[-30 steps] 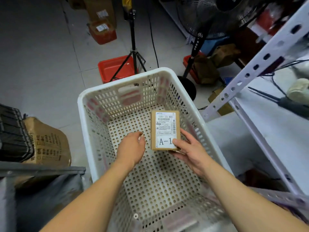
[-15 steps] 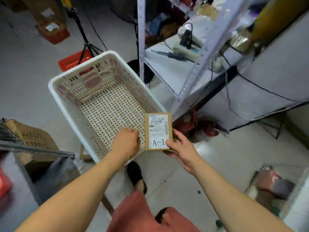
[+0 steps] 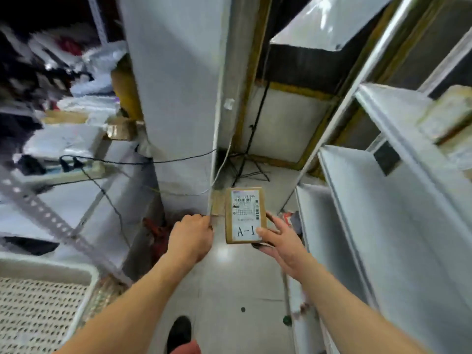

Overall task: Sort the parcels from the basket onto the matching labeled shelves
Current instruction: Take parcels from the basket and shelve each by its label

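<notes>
Both bare forearms reach forward and down from the bottom of the view over a pale tiled floor. The right hand is turned palm-up and inward, its grip clamped on one flat brown cardboard parcel: the thumb lies across the lower right corner of the white shipping label, beside the printed "A-1", and the fingers pass behind and under the box. The parcel is held upright in the air between the two hands, label facing the camera, above the floor and just left of the white metal shelving unit that rises along the right side. The left hand is seen from the back, its fingers curled loosely under with nothing visibly in them; it sits just beside the parcel's left edge without touching it. One parcel is in hand. One white perforated plastic basket shows at the lower left corner, only its near part in view, well apart from the parcel. A second shelving rack with a slotted angle post stands at the left, blurred, holding white bags and cables. One black shoe shows at the bottom edge.
</notes>
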